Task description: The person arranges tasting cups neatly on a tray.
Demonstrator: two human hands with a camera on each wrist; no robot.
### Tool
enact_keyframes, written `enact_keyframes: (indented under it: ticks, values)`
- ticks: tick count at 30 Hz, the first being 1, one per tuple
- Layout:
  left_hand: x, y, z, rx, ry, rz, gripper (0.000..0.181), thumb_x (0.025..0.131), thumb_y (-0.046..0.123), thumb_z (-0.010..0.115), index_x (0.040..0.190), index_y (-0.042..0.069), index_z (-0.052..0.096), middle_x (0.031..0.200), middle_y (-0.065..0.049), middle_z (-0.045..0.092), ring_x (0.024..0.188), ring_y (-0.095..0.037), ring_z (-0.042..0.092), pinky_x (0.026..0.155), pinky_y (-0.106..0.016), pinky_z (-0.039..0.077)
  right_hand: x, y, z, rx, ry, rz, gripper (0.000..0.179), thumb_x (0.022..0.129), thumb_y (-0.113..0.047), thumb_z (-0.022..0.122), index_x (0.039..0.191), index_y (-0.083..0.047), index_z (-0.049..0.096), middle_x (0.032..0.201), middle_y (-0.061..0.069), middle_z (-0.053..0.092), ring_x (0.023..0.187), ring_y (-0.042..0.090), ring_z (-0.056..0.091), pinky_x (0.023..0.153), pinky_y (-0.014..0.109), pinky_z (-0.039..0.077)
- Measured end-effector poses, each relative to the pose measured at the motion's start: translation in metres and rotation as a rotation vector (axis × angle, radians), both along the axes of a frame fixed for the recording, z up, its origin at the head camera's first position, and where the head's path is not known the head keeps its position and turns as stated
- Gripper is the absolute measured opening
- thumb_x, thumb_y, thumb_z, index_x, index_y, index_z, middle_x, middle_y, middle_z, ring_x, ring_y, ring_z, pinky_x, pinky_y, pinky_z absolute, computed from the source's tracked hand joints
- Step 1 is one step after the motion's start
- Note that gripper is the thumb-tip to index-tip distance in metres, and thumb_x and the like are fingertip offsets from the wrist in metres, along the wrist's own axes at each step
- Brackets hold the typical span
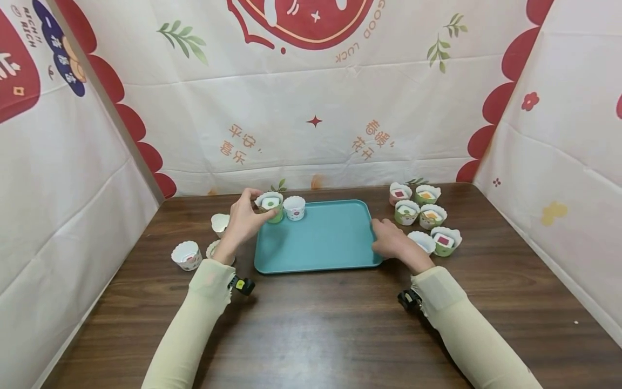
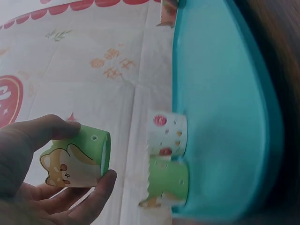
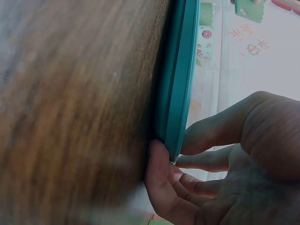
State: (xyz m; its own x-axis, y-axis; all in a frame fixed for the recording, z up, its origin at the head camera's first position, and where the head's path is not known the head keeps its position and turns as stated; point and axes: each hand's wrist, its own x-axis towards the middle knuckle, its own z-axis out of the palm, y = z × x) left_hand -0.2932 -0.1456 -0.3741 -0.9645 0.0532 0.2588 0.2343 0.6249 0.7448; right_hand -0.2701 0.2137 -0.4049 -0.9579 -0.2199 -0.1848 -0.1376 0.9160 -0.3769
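Above the back left corner of the teal tray, my left hand holds a green paper cake cup with a dog printed on it, thumb on one side and fingers on the other. Inside that cup, a white block with a green mark shows in the head view. On the tray stand a white patterned cup and, beside it, another green cup, mostly hidden from the head by the held one. My right hand grips the tray's right edge between thumb and fingers.
Several cups stand right of the tray, including a green cup with a red-marked block and a white cup near my right wrist. Left of the tray are a white cup and two others partly behind my left arm. A cloth backdrop rises behind.
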Motion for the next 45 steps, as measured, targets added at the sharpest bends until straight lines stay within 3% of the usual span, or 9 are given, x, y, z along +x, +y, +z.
enact_keyframes:
  ticks: [9,13,18,22,29,35,41,45]
  values:
    - [-0.011,0.032,-0.008,0.051,0.027,-0.028,0.060,0.088,0.031,0.079,0.137,0.009,0.054,0.134,-0.016,0.064,0.113,-0.032,0.064,0.089,-0.044,0.056,-0.005,-0.002,-0.003,0.000,-0.014,-0.014,0.073,0.090,-0.002,0.055,0.156,0.011,0.028,0.151,0.038,0.038,0.116,0.041,0.048,0.091,0.050,0.050]
    - [-0.018,0.045,-0.008,0.059,0.040,-0.050,0.066,0.089,0.031,0.077,0.148,0.012,0.052,0.140,-0.014,0.061,0.108,-0.029,0.064,0.081,-0.040,0.056,-0.004,-0.002,-0.003,0.006,-0.016,-0.015,0.073,0.090,-0.003,0.055,0.156,0.012,0.028,0.151,0.038,0.038,0.117,0.040,0.048,0.093,0.050,0.049]
    - [-0.027,0.060,-0.001,0.030,0.090,-0.092,0.061,0.089,0.029,0.074,0.145,0.012,0.057,0.128,-0.010,0.067,0.087,-0.023,0.060,0.068,-0.033,0.050,-0.002,0.000,-0.001,0.006,-0.009,-0.019,0.072,0.091,-0.003,0.054,0.156,0.012,0.027,0.151,0.038,0.037,0.117,0.041,0.048,0.091,0.050,0.050]
    - [-0.034,0.069,0.004,0.020,0.079,-0.100,0.052,0.089,0.031,0.074,0.135,0.012,0.062,0.115,-0.008,0.068,0.087,-0.022,0.062,0.073,-0.036,0.053,-0.001,0.000,-0.002,0.003,-0.018,-0.017,0.073,0.092,-0.003,0.054,0.157,0.012,0.026,0.152,0.038,0.036,0.117,0.041,0.048,0.090,0.049,0.049]
    - [-0.049,0.083,0.008,-0.059,0.038,-0.137,0.046,0.089,0.031,0.075,0.126,0.008,0.061,0.111,-0.013,0.067,0.087,-0.026,0.061,0.067,-0.033,0.053,-0.003,0.000,-0.003,0.001,-0.027,-0.029,0.073,0.091,-0.003,0.055,0.157,0.010,0.027,0.153,0.037,0.036,0.117,0.041,0.048,0.090,0.050,0.050]
    - [-0.059,0.091,0.003,-0.149,0.039,-0.191,0.045,0.090,0.028,0.074,0.129,0.009,0.060,0.115,-0.010,0.066,0.091,-0.024,0.056,0.073,-0.033,0.047,-0.002,-0.001,-0.003,-0.004,-0.020,-0.021,0.073,0.091,-0.002,0.054,0.157,0.010,0.026,0.153,0.037,0.036,0.118,0.040,0.048,0.091,0.051,0.048]
    - [-0.070,0.095,0.000,-0.202,0.057,-0.266,0.048,0.090,0.026,0.076,0.133,0.009,0.061,0.115,-0.010,0.068,0.084,-0.024,0.056,0.071,-0.034,0.046,-0.002,-0.001,-0.004,-0.002,-0.020,-0.021,0.072,0.092,-0.003,0.055,0.157,0.011,0.027,0.153,0.037,0.037,0.118,0.040,0.048,0.092,0.051,0.049]
    - [-0.076,0.097,0.000,-0.284,0.052,-0.269,0.052,0.089,0.030,0.077,0.135,0.010,0.062,0.114,-0.007,0.070,0.086,-0.023,0.056,0.073,-0.035,0.047,-0.003,0.000,-0.004,0.003,-0.014,-0.020,0.072,0.092,-0.003,0.055,0.157,0.010,0.027,0.153,0.037,0.036,0.120,0.040,0.048,0.094,0.051,0.048]
